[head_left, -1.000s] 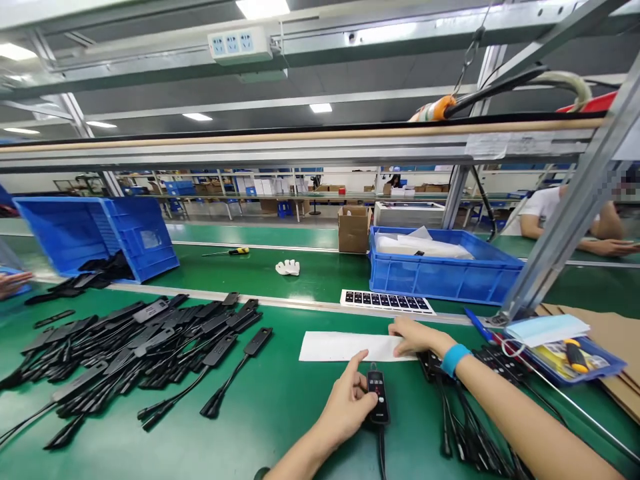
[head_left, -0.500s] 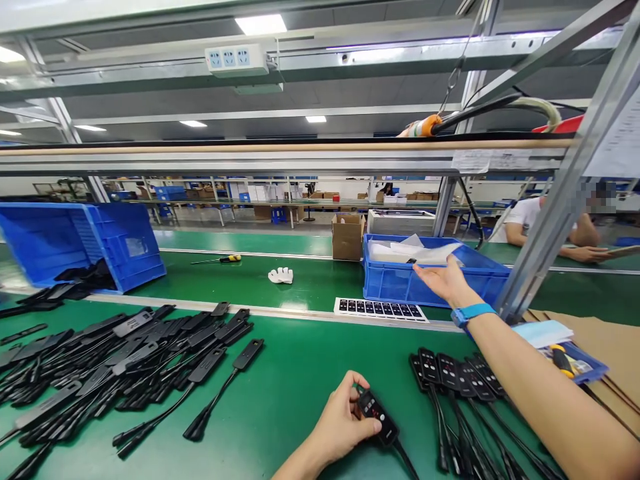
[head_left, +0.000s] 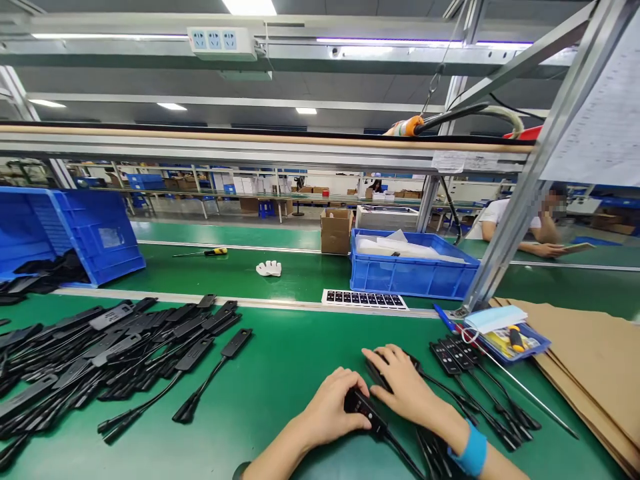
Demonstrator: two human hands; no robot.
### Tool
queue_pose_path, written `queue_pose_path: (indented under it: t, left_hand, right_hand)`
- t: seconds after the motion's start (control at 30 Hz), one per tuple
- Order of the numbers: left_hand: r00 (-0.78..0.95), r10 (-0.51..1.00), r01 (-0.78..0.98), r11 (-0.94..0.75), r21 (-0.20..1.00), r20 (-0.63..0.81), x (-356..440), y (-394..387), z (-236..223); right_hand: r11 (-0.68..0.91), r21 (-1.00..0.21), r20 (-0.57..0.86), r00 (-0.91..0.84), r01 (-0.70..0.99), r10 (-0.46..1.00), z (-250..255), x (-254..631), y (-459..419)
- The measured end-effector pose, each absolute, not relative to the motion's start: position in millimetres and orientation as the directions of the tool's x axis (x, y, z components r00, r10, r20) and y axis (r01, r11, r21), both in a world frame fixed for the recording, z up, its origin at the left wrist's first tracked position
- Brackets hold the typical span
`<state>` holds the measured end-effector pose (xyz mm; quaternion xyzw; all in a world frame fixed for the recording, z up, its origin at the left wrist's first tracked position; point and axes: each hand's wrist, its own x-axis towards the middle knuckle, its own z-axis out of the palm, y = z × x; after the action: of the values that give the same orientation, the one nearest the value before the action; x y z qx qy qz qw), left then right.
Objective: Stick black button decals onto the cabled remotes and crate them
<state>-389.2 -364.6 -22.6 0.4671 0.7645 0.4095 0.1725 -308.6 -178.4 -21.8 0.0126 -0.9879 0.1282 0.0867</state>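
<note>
My left hand (head_left: 336,408) grips a black cabled controller (head_left: 367,413) between thumb and fingers, its button face up and its cable trailing toward me. Just to the right, my right hand (head_left: 404,385) lies with fingers stretched over another black controller (head_left: 379,373), which it partly hides. A group of finished-looking controllers (head_left: 453,357) with button faces lies right of that hand, cables toward me. On the left side of the bench is a large heap of black cabled controllers (head_left: 125,350), mostly without visible button faces. A sheet of black labels (head_left: 365,299) rests beyond my hands.
A blue crate (head_left: 415,277) with white sheets stands behind the labels; a tipped blue bin (head_left: 103,233) is at left. A screwdriver (head_left: 215,251), white object (head_left: 269,269), small tray (head_left: 533,343) and cardboard sheets (head_left: 590,360) lie about. A metal post (head_left: 530,160) rises at right; a person sits beyond.
My right hand has come back from the blue crate down onto the controllers beside my left hand. The left hand keeps its controller. The camera view has shifted slightly.
</note>
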Motion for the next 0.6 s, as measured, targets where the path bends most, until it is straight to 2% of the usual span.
queue_pose_path:
  t: [0.07, 0.1, 0.17, 0.27, 0.37, 0.47, 0.6]
  left_hand:
    - [-0.484, 0.863, 0.613, 0.217, 0.76, 0.145, -388.7, -365.4, -23.8]
    - [-0.475, 0.866, 0.63, 0.209, 0.748, 0.158, -388.5, -366.2, -24.1]
    - [-0.466, 0.864, 0.655, 0.194, 0.73, 0.188, -388.7, -367.6, -23.9]
    - [-0.451, 0.856, 0.668, 0.137, 0.731, 0.252, -392.5, -367.7, -24.1]
    - [-0.381, 0.889, 0.649, 0.061, 0.758, 0.255, -399.8, -365.6, -25.9]
    - [-0.34, 0.906, 0.616, 0.011, 0.788, 0.253, -401.8, -365.9, -27.0]
    - [-0.276, 0.896, 0.681, -0.072, 0.729, 0.347, -394.0, -369.6, -29.5]
  right_hand:
    - [0.925, -0.347, 0.175, -0.979, -0.157, -0.1, -11.7, -299.4, -186.9]
    - [0.906, -0.39, 0.194, -0.977, -0.163, -0.093, -7.3, -293.7, -188.8]
    - [0.896, -0.44, 0.202, -0.979, -0.068, 0.024, -1.8, -280.8, -190.1]
    - [0.906, -0.387, 0.104, -0.968, 0.174, 0.23, -1.8, -262.7, -193.3]
    - [0.907, -0.339, 0.075, -0.954, 0.248, 0.289, -8.2, -252.7, -199.6]
    - [0.885, -0.403, 0.176, -0.929, 0.234, 0.326, -24.6, -248.6, -195.7]
    - [0.853, -0.502, 0.409, -0.829, 0.144, 0.381, -71.7, -254.6, -161.5]
